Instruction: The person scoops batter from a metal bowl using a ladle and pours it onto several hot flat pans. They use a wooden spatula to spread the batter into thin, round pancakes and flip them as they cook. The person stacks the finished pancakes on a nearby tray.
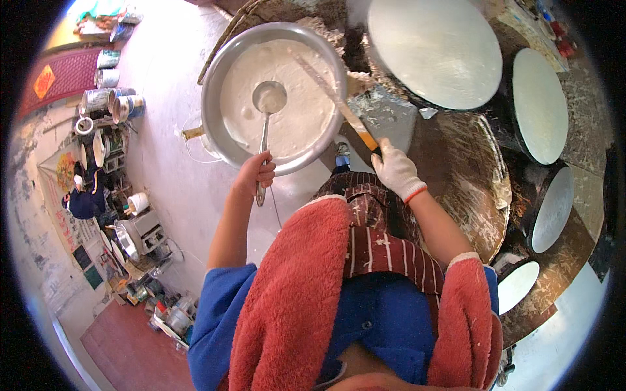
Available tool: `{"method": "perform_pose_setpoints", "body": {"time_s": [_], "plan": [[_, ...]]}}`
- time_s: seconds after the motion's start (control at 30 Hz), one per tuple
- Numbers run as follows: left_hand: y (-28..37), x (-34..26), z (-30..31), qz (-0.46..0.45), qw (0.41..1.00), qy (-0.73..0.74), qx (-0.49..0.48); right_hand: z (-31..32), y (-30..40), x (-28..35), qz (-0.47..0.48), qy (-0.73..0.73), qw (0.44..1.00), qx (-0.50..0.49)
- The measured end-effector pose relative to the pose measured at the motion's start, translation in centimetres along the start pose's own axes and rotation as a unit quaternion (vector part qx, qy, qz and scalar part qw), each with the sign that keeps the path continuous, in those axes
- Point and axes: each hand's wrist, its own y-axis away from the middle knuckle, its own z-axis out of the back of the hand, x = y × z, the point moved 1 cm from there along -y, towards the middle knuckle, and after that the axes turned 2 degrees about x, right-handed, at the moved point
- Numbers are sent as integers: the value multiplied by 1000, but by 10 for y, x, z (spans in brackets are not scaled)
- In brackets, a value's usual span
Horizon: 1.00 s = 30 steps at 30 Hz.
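My bare left hand is closed around the handle of a metal ladle. The ladle's round bowl sits at the surface of pale batter in a wide metal basin. In a white knit glove with a red cuff, my right hand grips a long flat wooden scraper with an orange section near the hand. This scraper crosses the basin's right rim, and its far end, coated in batter, lies over the batter.
Round griddles with pale surfaces curve along the right side. Beside them is a batter-splashed round brown surface. Paint-type buckets and a metal appliance stand at the left wall, where another person in dark clothing is seen.
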Motion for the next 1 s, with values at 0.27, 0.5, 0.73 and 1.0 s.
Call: {"method": "perform_pose_setpoints", "body": {"time_s": [0.27, 0.5, 0.73, 1.0], "plan": [[-116, 49, 54, 53, 974, -190, -108, -51, -15, 81, -26, 101, 974, 202], [-13, 20, -24, 123, 793, 541, 250, -19, 33, 87, -4, 20, 974, 226], [96, -20, -72, -41, 756, 496, 426, 41, 67, 114, 36, -226, 943, 240], [228, -58, -91, -296, 826, 189, 441, 110, 105, 170, 277, -26, 958, -67]]}}
